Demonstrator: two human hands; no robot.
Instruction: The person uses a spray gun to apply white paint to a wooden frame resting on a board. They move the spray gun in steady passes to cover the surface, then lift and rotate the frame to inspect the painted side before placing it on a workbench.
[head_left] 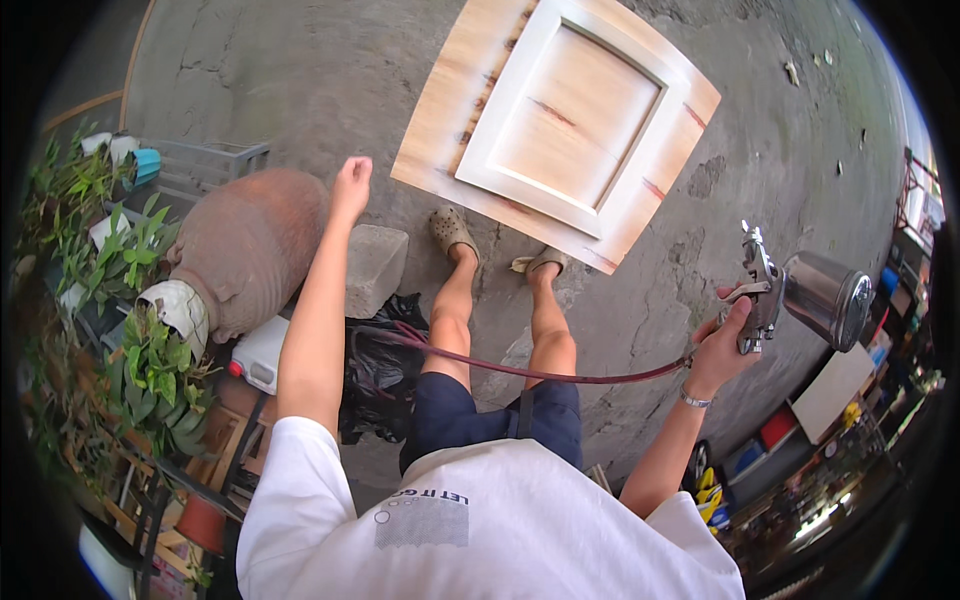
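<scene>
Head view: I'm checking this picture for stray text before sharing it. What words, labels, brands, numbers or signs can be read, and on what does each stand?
White T-shirt: a line of dark capital lettering above a grey patch; legible, but I won't copy it out.
Spray gun in the right hand: no readable marking.
White jug: no readable label.
Clutter at the far right: too small and blurred to read.

Floor [300,60]: grey concrete, cracked and stained, with pale scraps [792,72] toward its upper right edge. Along the left edge — potted plants [150,355] and a large brown jar [255,240]. Lower right edge — stored clutter [778,428], including a pale flat panel [832,392]. Light diffuse.
</scene>
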